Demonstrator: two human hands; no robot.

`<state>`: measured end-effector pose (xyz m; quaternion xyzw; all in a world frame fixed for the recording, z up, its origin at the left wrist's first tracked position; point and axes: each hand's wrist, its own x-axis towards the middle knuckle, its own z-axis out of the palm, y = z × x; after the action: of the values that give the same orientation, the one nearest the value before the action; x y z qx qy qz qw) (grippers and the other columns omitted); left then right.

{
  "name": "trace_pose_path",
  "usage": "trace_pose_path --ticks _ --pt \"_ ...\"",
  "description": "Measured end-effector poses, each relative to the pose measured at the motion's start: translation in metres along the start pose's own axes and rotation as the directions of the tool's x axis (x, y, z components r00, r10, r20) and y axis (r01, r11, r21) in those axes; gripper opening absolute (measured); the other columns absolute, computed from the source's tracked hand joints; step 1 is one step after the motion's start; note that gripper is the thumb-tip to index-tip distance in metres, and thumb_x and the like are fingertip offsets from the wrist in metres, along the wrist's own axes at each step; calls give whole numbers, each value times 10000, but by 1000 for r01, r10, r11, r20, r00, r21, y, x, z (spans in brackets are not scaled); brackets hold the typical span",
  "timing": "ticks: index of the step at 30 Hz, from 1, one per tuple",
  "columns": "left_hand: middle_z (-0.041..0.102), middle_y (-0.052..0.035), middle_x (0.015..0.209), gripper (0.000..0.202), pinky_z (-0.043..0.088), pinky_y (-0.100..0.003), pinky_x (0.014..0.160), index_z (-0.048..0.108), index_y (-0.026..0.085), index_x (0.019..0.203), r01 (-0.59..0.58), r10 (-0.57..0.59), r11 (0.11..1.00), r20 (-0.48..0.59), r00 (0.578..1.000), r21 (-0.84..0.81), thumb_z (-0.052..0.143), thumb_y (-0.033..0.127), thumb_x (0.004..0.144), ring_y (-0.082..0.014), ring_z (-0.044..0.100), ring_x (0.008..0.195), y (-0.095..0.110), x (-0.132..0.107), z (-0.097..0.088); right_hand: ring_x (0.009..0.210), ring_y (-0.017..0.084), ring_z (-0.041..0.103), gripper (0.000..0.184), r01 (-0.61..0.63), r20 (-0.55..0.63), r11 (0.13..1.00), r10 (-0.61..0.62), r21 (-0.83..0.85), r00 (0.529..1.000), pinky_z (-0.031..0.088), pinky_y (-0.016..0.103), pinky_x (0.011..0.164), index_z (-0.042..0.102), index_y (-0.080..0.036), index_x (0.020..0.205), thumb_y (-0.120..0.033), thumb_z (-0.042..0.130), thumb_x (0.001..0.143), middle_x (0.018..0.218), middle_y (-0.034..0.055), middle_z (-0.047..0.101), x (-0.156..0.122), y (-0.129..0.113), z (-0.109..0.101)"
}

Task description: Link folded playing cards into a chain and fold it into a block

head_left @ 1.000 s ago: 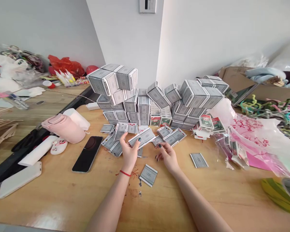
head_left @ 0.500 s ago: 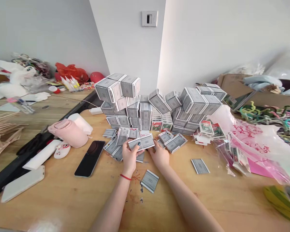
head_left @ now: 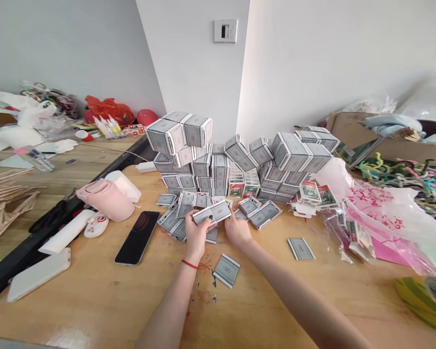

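Grey-backed folded playing cards (head_left: 213, 214) are held slightly tilted above the table. My left hand (head_left: 196, 237) is closed on their left end, thumb on top. My right hand (head_left: 239, 232) is closed at their right end, its fingertips partly hidden. Behind stands a structure of card cubes (head_left: 220, 167), stacked on the left and right with a tilted pair (head_left: 237, 151) between. Loose folded cards (head_left: 266, 214) lie around both hands. One card (head_left: 227, 270) lies in front of my hands, and another (head_left: 301, 248) sits farther right.
On the left are a black phone (head_left: 137, 237), a pink rolled pouch (head_left: 107, 199), a white power bank (head_left: 39, 275) and a white mouse (head_left: 96, 225). On the right lie card boxes (head_left: 310, 192), plastic bags (head_left: 378, 198) and yellow-green tape (head_left: 419, 303).
The right hand's fingers have curled in more at the right end of the held cards, which tilt slightly more. The view has shifted a little.
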<state>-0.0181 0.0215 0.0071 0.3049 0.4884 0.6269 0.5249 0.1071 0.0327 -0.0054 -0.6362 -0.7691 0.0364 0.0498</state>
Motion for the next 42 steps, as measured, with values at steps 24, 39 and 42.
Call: trace_pose_path --ticks 24,39,42 --pt "600 -26 844 373 472 -266 652 549 167 905 -72 49 952 85 995 297 674 208 556 -142 580 731 -9 8 -11 331 77 439 341 73 -28 -68 512 995 859 384 201 370 452 -183 792 -474 597 690 491 -50 548 -48 53 5" --pt "600 -16 800 347 447 -258 656 568 165 897 -102 52 932 148 988 347 664 211 566 -131 559 697 -8 11 -15 359 86 467 607 28 17 -115 374 993 927 377 201 381 389 -161 1225 -376 597 697 494 -73 546 -55 57 1" --pt "600 -21 822 338 446 -250 652 570 164 880 -105 35 929 199 979 354 670 208 560 -136 559 717 -4 9 -16 337 87 476 525 -17 62 -137 337 990 940 380 193 336 408 -182 1112 -431 599 691 546 -55 591 -55 55 0"
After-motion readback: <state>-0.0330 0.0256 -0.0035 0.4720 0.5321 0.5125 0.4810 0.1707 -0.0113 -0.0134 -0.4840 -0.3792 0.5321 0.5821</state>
